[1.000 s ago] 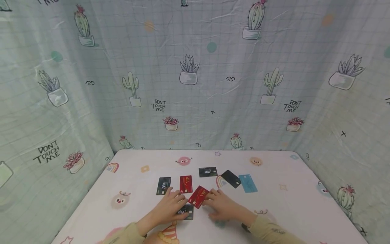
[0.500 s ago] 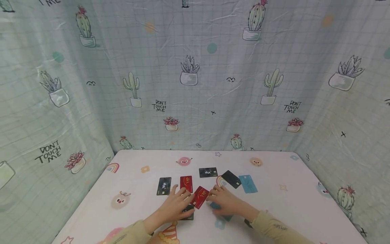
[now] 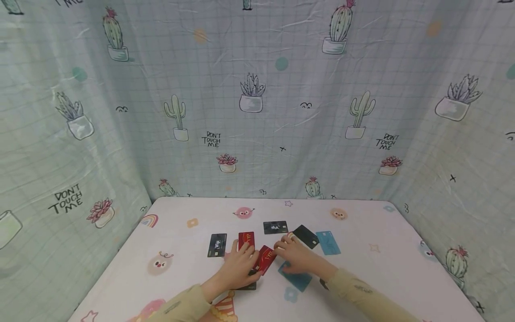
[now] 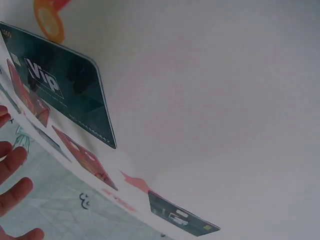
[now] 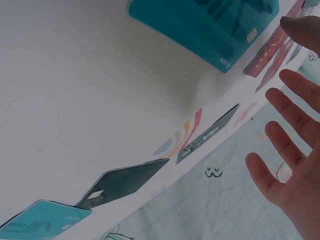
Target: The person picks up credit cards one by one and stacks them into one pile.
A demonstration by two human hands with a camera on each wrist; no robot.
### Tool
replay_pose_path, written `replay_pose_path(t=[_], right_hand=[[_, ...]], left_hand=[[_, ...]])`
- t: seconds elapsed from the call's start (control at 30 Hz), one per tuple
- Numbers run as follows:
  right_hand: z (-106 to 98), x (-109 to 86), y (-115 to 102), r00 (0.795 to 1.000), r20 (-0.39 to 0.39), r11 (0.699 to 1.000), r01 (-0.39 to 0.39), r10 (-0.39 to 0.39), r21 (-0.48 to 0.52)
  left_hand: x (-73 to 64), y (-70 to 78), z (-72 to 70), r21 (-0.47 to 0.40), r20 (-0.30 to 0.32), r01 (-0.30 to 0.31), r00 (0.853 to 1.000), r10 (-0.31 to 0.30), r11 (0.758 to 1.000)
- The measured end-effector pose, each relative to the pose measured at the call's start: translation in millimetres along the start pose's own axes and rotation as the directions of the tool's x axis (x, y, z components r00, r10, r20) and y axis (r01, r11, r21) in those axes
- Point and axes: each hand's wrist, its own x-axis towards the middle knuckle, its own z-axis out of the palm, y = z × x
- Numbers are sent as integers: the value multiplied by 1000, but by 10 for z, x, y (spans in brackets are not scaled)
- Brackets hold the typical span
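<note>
My left hand [image 3: 239, 268] hovers low with fingers spread, its fingertips over the left red VIP card [image 3: 246, 237] and at the edge of a tilted red VIP card [image 3: 267, 258]. Beneath its palm lies a black Vip card [image 4: 60, 82], partly covered in the head view. My right hand [image 3: 299, 257] reaches in from the other side, fingers extended near the tilted red card's upper right corner. Partly under that palm is a blue card [image 3: 297, 278]. Loosely spread fingers show in both wrist views, with nothing gripped.
Farther out lie a black Vip card [image 3: 217, 245] on the left, another black Vip card [image 3: 275, 227] at the back, a plain black card [image 3: 306, 236] and a blue card [image 3: 328, 243]. A dark object [image 3: 323, 283] peeks out by the right sleeve. Patterned fabric [image 3: 257, 134] surrounds the table [image 3: 382, 268].
My left hand has shifted right and slightly forward, further over the red cards. The right hand has moved slightly up and right, uncovering the blue card beneath it. The cards keep their places.
</note>
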Motion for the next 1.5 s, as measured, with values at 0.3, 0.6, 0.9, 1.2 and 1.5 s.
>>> replay_pose_path(t=[0.3,0.6,0.9,1.2,1.5], right_hand=[[58,118,23,999,22,999,-42,42,-11],[77,216,51,998,49,999,-41,40,9],[102,274,21,993,110,996,-52,45,69],[143,294,1,987,156,992,-64,47,108],[220,248,66,997,66,998,-33,29,56]], left_hand=[[76,33,85,7,84,62,994,-63,998],[103,34,156,39,112,67,991,-71,997],[97,42,196,83,145,43,988,-55,996],[104,56,184,107,149,35,988,-50,994],[132,68,192,105,147,12,989,-27,994]])
